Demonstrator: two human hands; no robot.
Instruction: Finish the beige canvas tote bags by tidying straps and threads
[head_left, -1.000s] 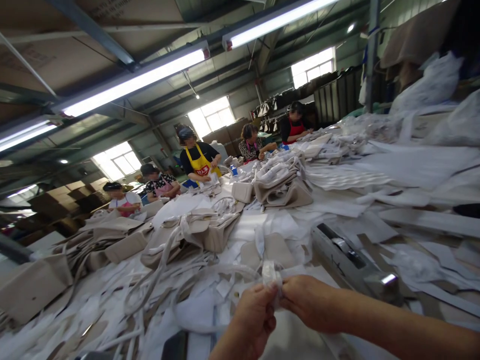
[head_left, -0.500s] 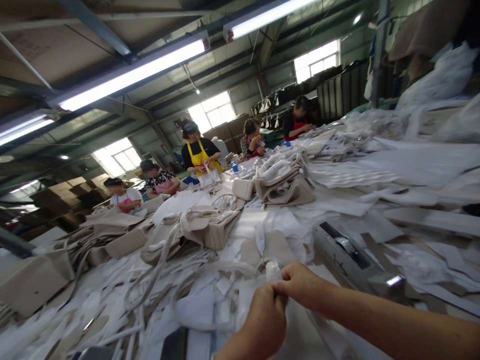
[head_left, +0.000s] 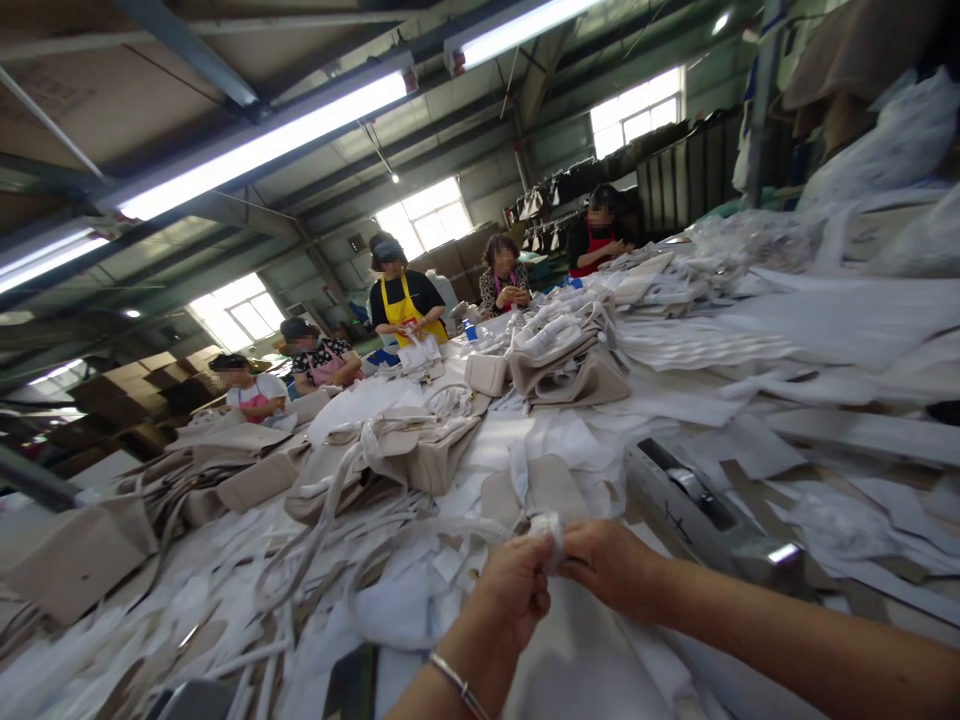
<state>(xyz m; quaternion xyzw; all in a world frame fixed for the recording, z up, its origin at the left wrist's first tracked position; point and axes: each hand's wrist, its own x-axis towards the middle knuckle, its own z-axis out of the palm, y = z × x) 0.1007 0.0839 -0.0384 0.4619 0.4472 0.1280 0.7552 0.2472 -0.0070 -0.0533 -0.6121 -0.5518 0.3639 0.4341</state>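
Observation:
My left hand [head_left: 516, 585], with a bracelet at its wrist, is closed at a small white wrapping [head_left: 545, 524] on a beige bag [head_left: 574, 650]. From the other side my right hand [head_left: 609, 562] pinches the same wrapping, its fingertips close to the left ones. What lies under the wrapping is hidden. Below my hands the bag's pale body spreads toward me, while a beige flap-like piece [head_left: 551, 487] lies just beyond them. A strap in white wrapping [head_left: 360, 590] curves off to the left.
A grey tape dispenser [head_left: 694, 515] stands right of my hands. Beyond are beige bags [head_left: 566, 365] and white paper sheets [head_left: 757, 330]. A dark flat object [head_left: 351, 685] lies near the front edge. Several people, one in a yellow apron [head_left: 403, 305], work across the table.
My left hand has turned and shifted up slightly, baring its bracelet. The right hand has moved a little to the right. A person opposite has lowered their hands from near their face.

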